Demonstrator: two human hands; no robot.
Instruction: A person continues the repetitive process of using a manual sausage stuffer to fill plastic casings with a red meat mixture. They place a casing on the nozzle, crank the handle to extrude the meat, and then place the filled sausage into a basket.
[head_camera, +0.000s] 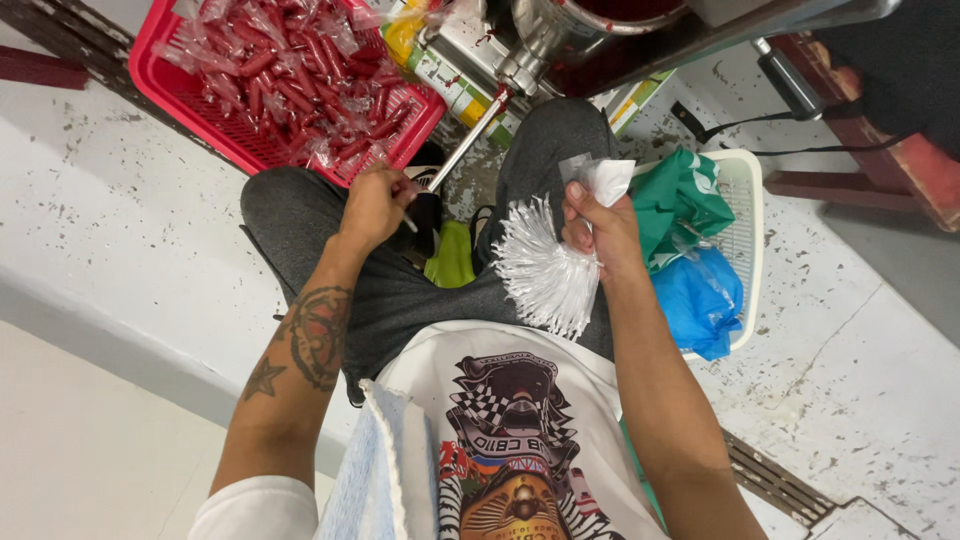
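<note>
Head view, looking straight down on a seated person's lap and both forearms. The left hand is raised off the left knee with the wrist bent and the knuckles up — its fingers are curled shut around the lower end of a slim metal spout that slants down from a steel machine at the top of the frame. What exactly sits between the fingertips is hard to make out; it looks like a small clear plastic piece at the spout's tip. The tattooed forearm runs back toward the body at the lower left.

The right hand rests over the right thigh, fingers closed on a thick bundle of clear narrow plastic bags that fans out toward the lap, with a crumpled end sticking up above the thumb.

Beyond the left hand, a red basket on the floor holds many filled red tubes. Just beside the right hand, a white basket carries a green bag and a blue bag.
</note>
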